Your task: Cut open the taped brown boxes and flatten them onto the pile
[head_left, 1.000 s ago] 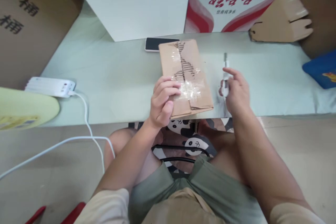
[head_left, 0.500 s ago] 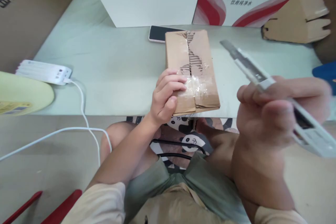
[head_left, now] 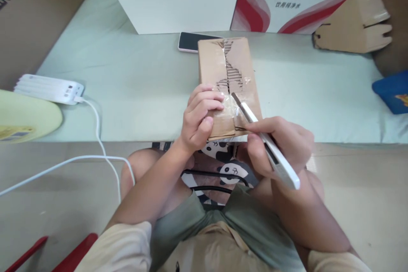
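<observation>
A taped cardboard box (head_left: pixel 210 61) lies at the table's front edge, its top seam torn into ragged strips with clear tape over the near half. My left hand (head_left: pixel 200 112) grips the box's left side, fingers bent over the top and thumb near the front corner. In my right hand (head_left: pixel 279 144) is a white utility knife (head_left: pixel 277 157), held like a pen with the blade out. The blade tip is at the seam, close to the taped part; whether it has pierced the tape I cannot tell.
Behind the box lies a phone (head_left: pixel 191 42), partly covered by it. White cartons (head_left: pixel 178 0) stand at the back. At left are a power bank (head_left: pixel 47 89) with a cable and a pale yellow bottle (head_left: pixel 28 112). A cut cardboard piece (head_left: pixel 347 25) and blue container (head_left: pixel 393 91) sit at right.
My right hand has brought the knife from the right, raised near the camera, left and down to the box's seam. My left hand stays on the box.
</observation>
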`<state>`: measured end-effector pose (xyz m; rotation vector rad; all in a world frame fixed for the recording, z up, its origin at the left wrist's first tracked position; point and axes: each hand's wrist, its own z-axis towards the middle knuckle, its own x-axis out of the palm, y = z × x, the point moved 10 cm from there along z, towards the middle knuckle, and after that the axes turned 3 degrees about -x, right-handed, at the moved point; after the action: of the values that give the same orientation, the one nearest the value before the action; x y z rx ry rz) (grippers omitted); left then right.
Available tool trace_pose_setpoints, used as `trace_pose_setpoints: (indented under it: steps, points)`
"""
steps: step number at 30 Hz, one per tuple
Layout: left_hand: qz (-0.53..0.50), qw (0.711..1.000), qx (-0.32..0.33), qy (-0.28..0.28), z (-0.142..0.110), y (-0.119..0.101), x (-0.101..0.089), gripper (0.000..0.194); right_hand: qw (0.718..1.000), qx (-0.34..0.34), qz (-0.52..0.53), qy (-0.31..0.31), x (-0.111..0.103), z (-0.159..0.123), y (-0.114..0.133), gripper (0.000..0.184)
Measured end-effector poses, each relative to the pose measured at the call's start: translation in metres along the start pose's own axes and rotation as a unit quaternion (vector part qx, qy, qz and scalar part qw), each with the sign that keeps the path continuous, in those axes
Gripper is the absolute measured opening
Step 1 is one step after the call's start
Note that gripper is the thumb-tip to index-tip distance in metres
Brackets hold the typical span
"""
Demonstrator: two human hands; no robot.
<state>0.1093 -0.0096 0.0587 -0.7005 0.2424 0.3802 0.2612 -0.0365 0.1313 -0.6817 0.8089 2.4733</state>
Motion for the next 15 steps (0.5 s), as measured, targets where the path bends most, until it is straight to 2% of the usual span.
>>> trace_pose_setpoints:
  steps: [8,15]
  points:
    - [-0.016,1.0,-0.001,-0.005,0.0007,-0.0007,-0.0019,0.031,1.0,0.025,0.005,0.008,0.0085,-0.0034,-0.0021,0.013]
    - [-0.01,1.0,-0.004,-0.007,0.0006,-0.0005,-0.0017,0.029,0.999,0.041,0.018,-0.015,0.0046,-0.0028,-0.0073,0.011]
